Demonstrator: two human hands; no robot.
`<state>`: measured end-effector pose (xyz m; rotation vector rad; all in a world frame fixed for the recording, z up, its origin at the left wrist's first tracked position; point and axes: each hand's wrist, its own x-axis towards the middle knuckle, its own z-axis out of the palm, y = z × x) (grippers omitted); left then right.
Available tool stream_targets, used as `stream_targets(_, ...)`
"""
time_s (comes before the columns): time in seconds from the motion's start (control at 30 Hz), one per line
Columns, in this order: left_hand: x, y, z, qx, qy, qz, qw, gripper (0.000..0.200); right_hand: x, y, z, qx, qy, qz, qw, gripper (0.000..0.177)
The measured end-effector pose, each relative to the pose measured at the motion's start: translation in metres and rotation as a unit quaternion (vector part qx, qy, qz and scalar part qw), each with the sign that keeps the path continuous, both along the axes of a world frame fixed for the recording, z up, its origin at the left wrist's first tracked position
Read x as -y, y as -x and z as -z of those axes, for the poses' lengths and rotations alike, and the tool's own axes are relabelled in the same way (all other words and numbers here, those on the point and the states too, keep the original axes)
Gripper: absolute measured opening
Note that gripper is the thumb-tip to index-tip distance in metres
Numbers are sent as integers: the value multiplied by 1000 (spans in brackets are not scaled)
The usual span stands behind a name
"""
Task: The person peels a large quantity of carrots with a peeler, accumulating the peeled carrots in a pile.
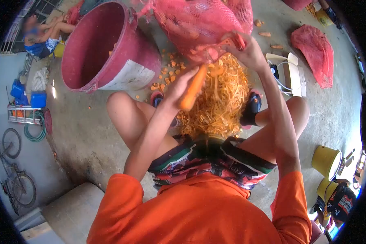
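Observation:
My left hand (179,86) is closed round an orange carrot (193,89), which slants up and away over the peelings. Farther off and to the right, my right hand (250,53) has its fingers bent round something small and reddish at the edge of the red mesh sack (191,24). Whether that is the sack's netting or a tool handle I cannot make out. The sack lies just beyond both hands, its near end gathered. Below them a tall heap of carrot peelings (223,93) spreads between my feet.
A big dark-red tub (140,57) stands at the left, tilted in view. Cut carrot ends (162,81) litter the floor beside it. To the right lie an opened white carton (293,75) and another red mesh sack (313,51). A yellow bucket (325,160) is farther right. Another person (44,40) sits far left.

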<state>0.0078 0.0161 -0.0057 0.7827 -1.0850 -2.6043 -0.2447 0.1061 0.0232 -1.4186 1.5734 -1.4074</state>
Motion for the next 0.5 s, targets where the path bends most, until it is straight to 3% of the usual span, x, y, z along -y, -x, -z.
stream_targets(0.07,-4,14,5,-15,23,-37,999,33,3,-11,-1,1,25,11,1000,26)
stream_targets(0.1,-8,22,8,-24,13,-82,996,33,-5,-40,-13,-70,59,-83,992,24)
stream_targets(0.13,5,11,26,-70,3,-15,997,32,-10,-56,-21,-138,89,-176,971,22)
stream_targets(0.23,1,12,17,-129,-62,-7,990,30,-12,-57,-20,-98,33,-178,979,21)
stream_targets(0.3,1,8,11,-116,-38,-16,992,28,0,-29,-4,-108,12,-116,987,21)
stream_targets(0.37,6,6,12,-72,-37,3,997,29,6,-2,6,-36,32,-2,999,22)
stream_targets(0.4,1,9,4,-60,-41,-18,997,29,0,-10,-3,55,-2,-13,998,25)
stream_targets(0.43,1,12,2,-64,-37,-18,997,29,-5,-24,-10,52,2,-14,999,25)
stream_targets(0.5,2,15,5,-66,-92,-25,993,29,-14,-54,-22,-167,94,-91,977,26)
